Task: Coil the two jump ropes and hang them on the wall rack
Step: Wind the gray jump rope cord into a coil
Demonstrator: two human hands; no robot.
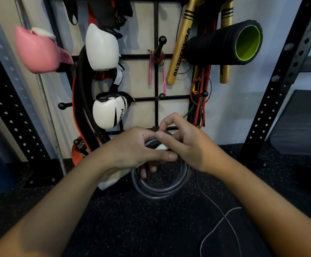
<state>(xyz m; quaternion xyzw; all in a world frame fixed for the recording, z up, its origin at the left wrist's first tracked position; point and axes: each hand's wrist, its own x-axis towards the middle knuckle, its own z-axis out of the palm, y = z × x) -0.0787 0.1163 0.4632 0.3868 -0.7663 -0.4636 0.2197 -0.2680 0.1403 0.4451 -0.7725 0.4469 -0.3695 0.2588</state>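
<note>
I see left hand [132, 147] fingers curled round grey rope [160, 190] coil, frame centre | right hand [186, 145] pinching its top | pink rope [157, 60] on rack [156, 30], upper centre.

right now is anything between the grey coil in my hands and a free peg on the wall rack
Nothing visible blocks it. Both the left hand and the right hand hold the grey rope coil just below the rack. The bare peg straight above is open air away; the white glove hangs to its left.
</note>
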